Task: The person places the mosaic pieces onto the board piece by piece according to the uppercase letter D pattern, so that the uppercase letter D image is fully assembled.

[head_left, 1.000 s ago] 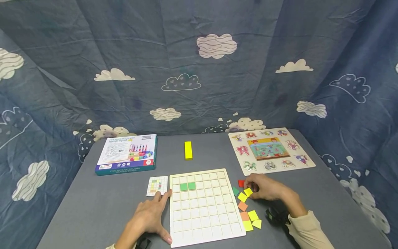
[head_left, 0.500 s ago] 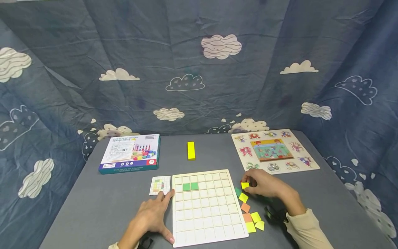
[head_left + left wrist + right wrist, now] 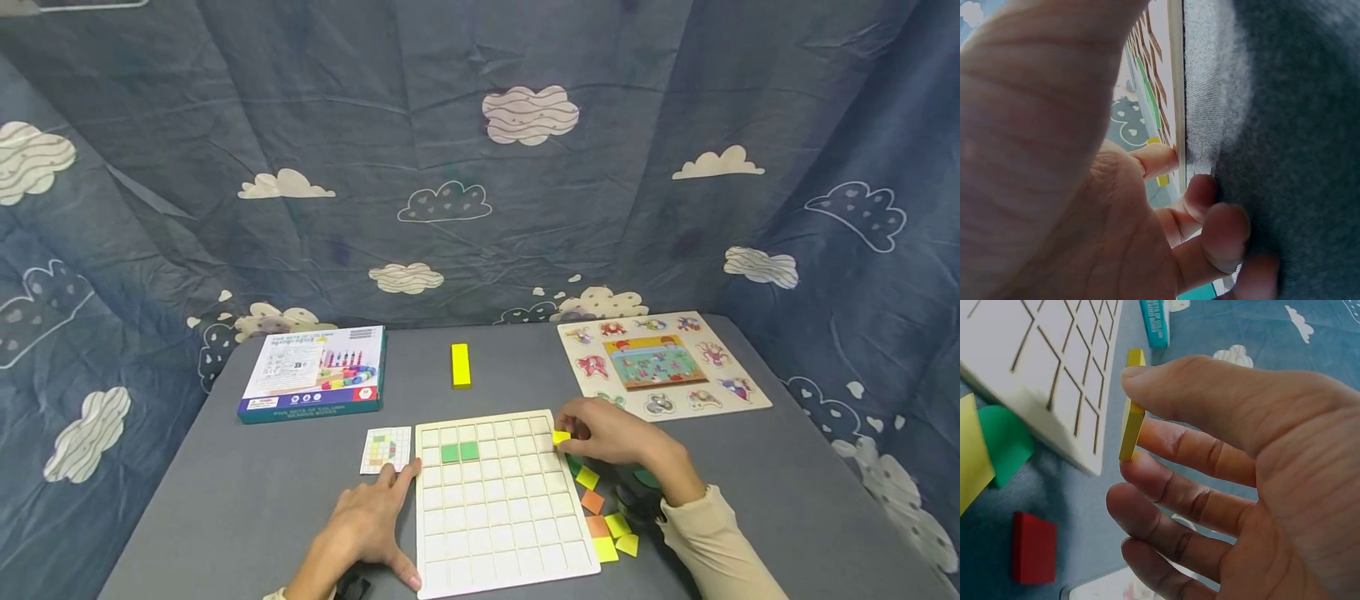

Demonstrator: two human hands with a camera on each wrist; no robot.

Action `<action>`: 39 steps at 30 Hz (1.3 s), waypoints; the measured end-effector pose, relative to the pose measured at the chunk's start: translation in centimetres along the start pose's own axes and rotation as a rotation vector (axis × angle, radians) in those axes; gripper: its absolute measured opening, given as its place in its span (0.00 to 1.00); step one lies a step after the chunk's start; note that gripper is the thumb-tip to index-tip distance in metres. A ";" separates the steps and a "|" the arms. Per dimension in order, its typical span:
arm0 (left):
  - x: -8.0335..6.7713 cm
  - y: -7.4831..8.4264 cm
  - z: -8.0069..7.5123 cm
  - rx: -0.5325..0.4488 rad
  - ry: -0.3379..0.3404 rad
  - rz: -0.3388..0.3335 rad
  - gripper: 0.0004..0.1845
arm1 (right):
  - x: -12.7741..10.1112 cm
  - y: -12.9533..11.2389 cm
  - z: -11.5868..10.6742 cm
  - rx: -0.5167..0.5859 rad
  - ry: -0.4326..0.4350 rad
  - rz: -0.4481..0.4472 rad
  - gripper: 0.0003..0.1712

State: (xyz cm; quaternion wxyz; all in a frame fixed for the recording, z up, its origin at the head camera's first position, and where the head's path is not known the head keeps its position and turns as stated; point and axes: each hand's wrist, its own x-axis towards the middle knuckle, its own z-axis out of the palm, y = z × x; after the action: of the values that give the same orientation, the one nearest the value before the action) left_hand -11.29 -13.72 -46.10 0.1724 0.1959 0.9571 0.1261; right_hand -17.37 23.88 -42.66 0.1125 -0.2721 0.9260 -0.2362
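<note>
1. The right hand (image 3: 611, 433) pinches a yellow square tile (image 3: 561, 437) between thumb and fingers, holding it at the far right corner of the white grid board (image 3: 498, 500).
2. The left hand (image 3: 367, 521) lies flat and relaxed on the grey table (image 3: 247, 492), its fingers touching the board's left edge.
3. Two green tiles (image 3: 459, 452) sit in the grid; loose tiles (image 3: 607, 525) lie to the board's right.

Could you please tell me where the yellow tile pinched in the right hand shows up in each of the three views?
Head: yellow tile at the white grid board's right edge, pinched by the right hand.
Left wrist: not in it.
Right wrist: yellow tile edge-on, centre left, between thumb and fingertips.
Shared landmark: the white grid board, also in the left wrist view.
</note>
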 end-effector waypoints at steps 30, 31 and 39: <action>0.2 0.0 -0.1 -0.019 -0.021 0.001 0.80 | 3.5 -2.5 0.9 0.013 -0.005 -0.102 0.11; 0.1 0.0 -0.1 -0.021 -0.022 0.001 0.80 | 3.5 -2.6 0.9 0.011 -0.004 -0.109 0.11; 0.1 0.0 0.0 -0.031 -0.034 -0.009 0.79 | 3.8 -3.3 1.2 0.029 0.001 -0.121 0.11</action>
State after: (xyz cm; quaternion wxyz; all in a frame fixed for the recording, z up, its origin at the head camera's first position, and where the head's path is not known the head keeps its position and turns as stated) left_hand -11.35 -13.65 -46.07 0.1922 0.1910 0.9528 0.1367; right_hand -18.57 18.89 -42.38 0.1016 -0.3259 0.9044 -0.2561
